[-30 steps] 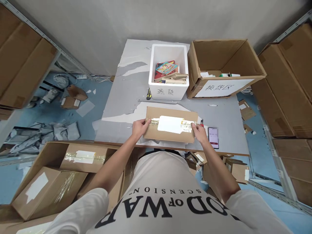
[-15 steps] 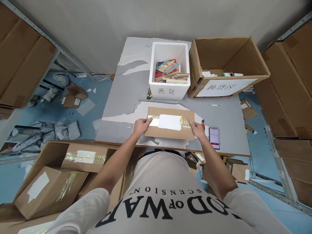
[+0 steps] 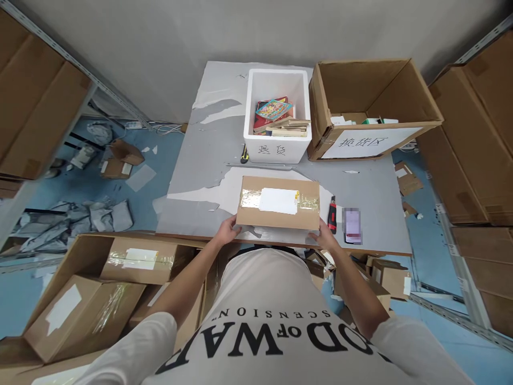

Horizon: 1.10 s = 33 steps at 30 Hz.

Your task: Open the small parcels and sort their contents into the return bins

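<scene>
A taped cardboard box [image 3: 256, 218] with a white label on its top sits on the table in front of me. My left hand [image 3: 228, 231] is at the box's near left corner, its thumb and fingers apart. At the near right corner is my right hand [image 3: 325, 235], also with fingers spread; part of it is hidden by the box. Whether the fingertips touch the cardboard I cannot tell. A red and black utility knife [image 3: 332, 215] lies just right of the box, close to my right hand.
Behind the box stand a white foam box [image 3: 276, 148] with several books and a large open carton [image 3: 372, 144]. A phone [image 3: 352, 225] lies at the right, a yellow and black cutter [image 3: 244, 154] by the foam box. Parcels [image 3: 140, 259] fill a big carton at my lower left.
Both hands have left their grip on the top ends of the cardboard box and moved down to its near corners. The box stays nearly in place, and the red knife now shows fully.
</scene>
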Available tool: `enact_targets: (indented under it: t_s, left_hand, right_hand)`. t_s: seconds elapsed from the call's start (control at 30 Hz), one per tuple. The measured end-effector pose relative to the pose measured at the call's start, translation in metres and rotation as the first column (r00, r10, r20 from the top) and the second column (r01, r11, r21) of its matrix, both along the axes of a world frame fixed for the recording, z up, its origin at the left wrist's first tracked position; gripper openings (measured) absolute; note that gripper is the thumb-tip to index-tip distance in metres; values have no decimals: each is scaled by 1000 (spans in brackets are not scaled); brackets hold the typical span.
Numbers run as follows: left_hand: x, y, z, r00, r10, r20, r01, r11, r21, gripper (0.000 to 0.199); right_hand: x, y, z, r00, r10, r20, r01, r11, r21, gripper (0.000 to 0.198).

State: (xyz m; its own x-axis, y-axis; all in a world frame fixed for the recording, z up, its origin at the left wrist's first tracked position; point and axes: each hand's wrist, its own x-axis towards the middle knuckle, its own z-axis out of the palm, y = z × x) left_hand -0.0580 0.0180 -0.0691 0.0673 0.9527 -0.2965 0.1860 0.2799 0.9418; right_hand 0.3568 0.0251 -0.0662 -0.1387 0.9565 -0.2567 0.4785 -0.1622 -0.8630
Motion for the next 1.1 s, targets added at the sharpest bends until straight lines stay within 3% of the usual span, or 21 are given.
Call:
enact_targets:
  t_s: [0.17,0.3,0.43,0.53,0.63,0.77,0.9,1.1]
  left_hand:
    - [17,-8,-13,997,74,34,-75,997,19,55]
    - [19,-1,3,995,81,-57,-80,997,18,57]
    - [18,9,41,977,76,-200,-62,996,71,55]
    - [21,26,70,941,99,-324,-58,989,135,53]
    - [26,44,86,870,116,-479,-54,988,141,52]
    - [31,59,85,826,128,-548,-81,991,109,55]
    - [34,68,77,815,131,-565,-119,991,58,55]
    - [31,79,71,846,50,-531,-69,997,-16,51]
  right_hand:
    - [-26,-6,-8,975,-102,-198,98,995,-30,56]
    - [-28,0,-1,960,-106,-260,105,994,-18,56]
    - [-21,12,23,992,-95,-81,102,992,77,47]
    - [-19,28,45,986,-114,117,99,987,128,54]
    - [-22,44,64,950,-130,284,105,989,101,64]
    - [-27,61,76,909,-105,405,117,993,-5,70]
    - [-30,73,75,865,-55,498,114,989,-89,77]
    - [-29,85,67,876,-52,479,128,983,-128,77]
